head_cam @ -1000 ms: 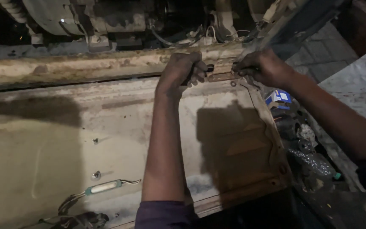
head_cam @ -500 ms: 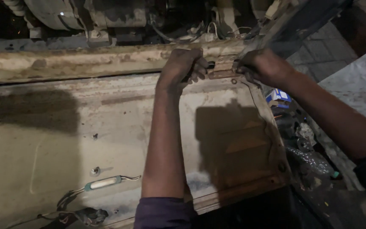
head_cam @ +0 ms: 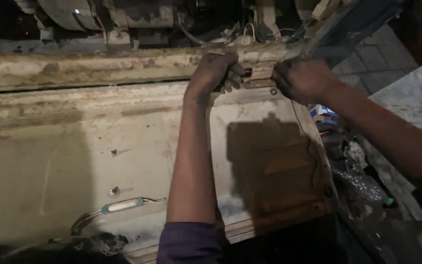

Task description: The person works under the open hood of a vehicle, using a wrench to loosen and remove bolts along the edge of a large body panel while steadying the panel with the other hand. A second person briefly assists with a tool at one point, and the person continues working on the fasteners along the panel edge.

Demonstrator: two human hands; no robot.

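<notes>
My left hand (head_cam: 217, 71) and my right hand (head_cam: 303, 80) are both at the far edge of a dirty, pale metal panel (head_cam: 74, 146). Between them sits a small rusty bracket (head_cam: 259, 78) fixed to the panel's upper edge. The left hand's fingers curl onto the bracket's left end. The closed right hand covers its right end. Whether either hand holds a small tool or fastener is hidden by the fingers. A bolt hole (head_cam: 273, 91) shows just below the bracket.
A pair of pliers with a pale grip (head_cam: 118, 207) lies on the panel at the lower left, with a loose bolt (head_cam: 114, 191) beside it. Engine parts and wires (head_cam: 172, 19) fill the dark space beyond. A small blue box (head_cam: 322, 112) and a plastic bottle (head_cam: 362, 183) lie at the right.
The view has shifted slightly, so the pliers sit a little higher in the picture. Both hands stay at the bracket with almost no movement.
</notes>
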